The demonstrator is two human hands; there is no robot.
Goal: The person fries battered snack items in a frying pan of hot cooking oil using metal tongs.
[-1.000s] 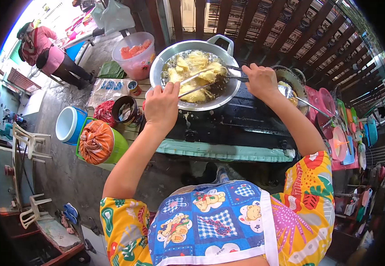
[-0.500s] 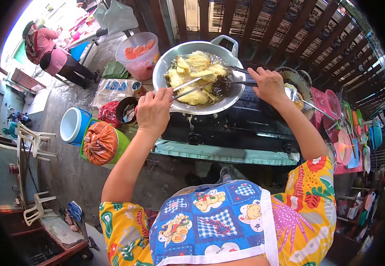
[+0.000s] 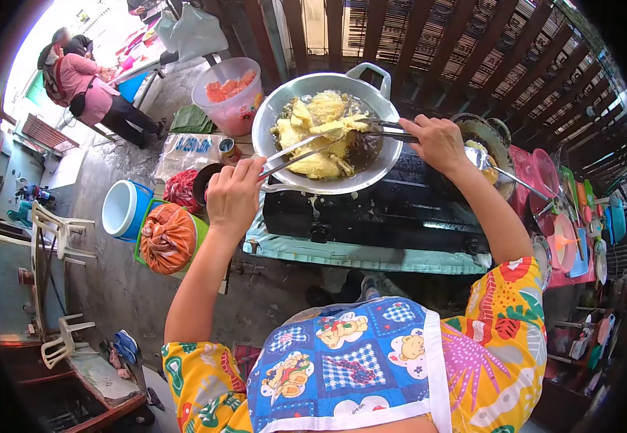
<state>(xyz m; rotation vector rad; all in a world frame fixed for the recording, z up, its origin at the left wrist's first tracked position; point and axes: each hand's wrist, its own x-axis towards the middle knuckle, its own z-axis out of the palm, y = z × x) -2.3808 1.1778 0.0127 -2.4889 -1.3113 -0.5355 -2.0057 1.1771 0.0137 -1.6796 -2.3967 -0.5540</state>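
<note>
My left hand (image 3: 232, 193) is closed around metal tongs (image 3: 297, 153), whose two arms reach over the near left rim of a wide metal wok (image 3: 266, 137). From the right, my right hand (image 3: 435, 143) grips a second, dark-handled pair of tongs (image 3: 391, 130). Both pairs' tips meet at a strip of yellow battered food (image 3: 349, 124) in the middle of the wok. More battered pieces (image 3: 313, 167) lie around it in dark, bubbling oil (image 3: 368, 153). Whether each pair of tips is pressed tight on the strip is hard to see.
The wok stands on a black stove (image 3: 371, 224). To the right is another pan (image 3: 497, 144) with a ladle handle, beside pink baskets (image 3: 544, 169). At left are a tub of orange-red food (image 3: 227, 94), a blue bucket (image 3: 122, 209) and a person in pink (image 3: 82, 79).
My left hand has moved left and down, drawing its tongs back. The arms of the right tongs have come closer together, and the strip between the tips sits higher.
</note>
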